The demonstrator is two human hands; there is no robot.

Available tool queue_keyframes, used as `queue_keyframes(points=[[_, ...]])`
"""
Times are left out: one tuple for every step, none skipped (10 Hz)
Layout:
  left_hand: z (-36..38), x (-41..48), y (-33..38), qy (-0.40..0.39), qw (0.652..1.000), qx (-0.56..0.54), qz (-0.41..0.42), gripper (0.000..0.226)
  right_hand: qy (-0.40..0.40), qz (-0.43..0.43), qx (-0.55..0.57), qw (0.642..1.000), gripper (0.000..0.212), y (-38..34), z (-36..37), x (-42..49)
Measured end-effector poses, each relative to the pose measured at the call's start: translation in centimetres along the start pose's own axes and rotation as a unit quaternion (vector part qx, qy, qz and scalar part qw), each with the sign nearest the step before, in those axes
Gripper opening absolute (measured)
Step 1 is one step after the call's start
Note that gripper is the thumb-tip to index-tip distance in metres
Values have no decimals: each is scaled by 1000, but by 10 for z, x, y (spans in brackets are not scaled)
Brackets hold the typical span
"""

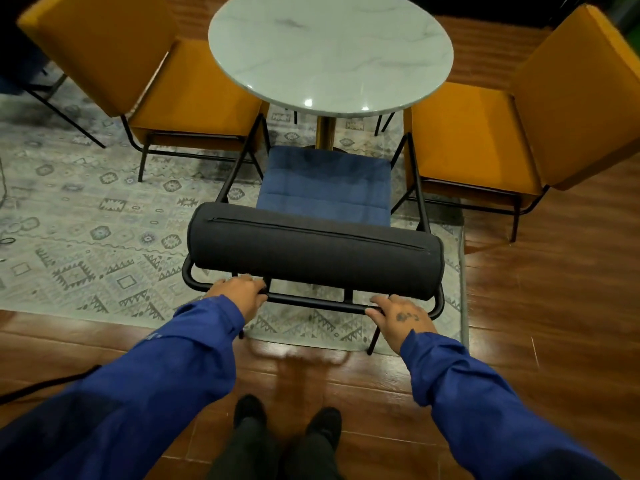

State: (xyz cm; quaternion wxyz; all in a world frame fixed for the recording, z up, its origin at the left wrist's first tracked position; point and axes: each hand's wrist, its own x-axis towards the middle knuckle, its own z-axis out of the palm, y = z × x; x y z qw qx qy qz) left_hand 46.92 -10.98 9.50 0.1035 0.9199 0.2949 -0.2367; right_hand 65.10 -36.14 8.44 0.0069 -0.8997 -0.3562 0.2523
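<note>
A chair with a blue seat cushion (pixel 325 185), a dark grey bolster backrest (pixel 311 251) and a black metal frame (pixel 311 301) faces a round marble table (pixel 329 53). My left hand (pixel 239 292) grips the frame's rear bar on the left, fingers curled over it. On the right of the same bar, my right hand (pixel 401 317) holds it with the thumb underneath. Both arms wear blue sleeves. The front of the blue seat reaches under the table's edge.
An orange chair (pixel 166 84) stands left of the table and another orange chair (pixel 502 133) stands right of it. A patterned grey rug (pixel 86 220) lies under the furniture on a wooden floor (pixel 554 323). My feet are near the bottom centre.
</note>
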Motion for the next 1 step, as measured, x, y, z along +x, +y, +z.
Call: queue_keyframes(points=[[-18,-18,15,54,997,-43,17,36,67,-9,63,996,47,-8,-13,-21]])
